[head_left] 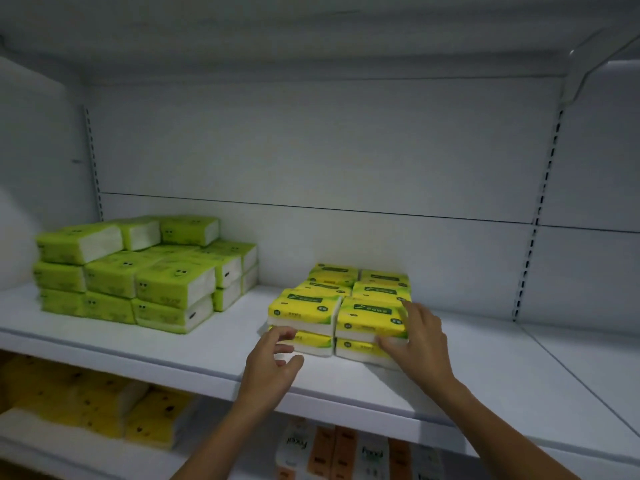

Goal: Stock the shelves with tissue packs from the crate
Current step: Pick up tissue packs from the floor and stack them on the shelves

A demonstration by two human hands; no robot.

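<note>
Yellow tissue packs [304, 308] with green labels sit two high in neat rows mid-shelf [207, 351]. The right hand [419, 344] presses spread fingers against the front right packs, grip apart. The left hand [273, 362] hovers at the lower front pack, grip loose and holding nothing. Green packs [145, 271] are stacked well to the left, and orange packs [104, 407] lie on the shelf below.

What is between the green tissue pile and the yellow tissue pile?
Only bare white shelf separates the green pile and yellow pile, in the head view.
</note>
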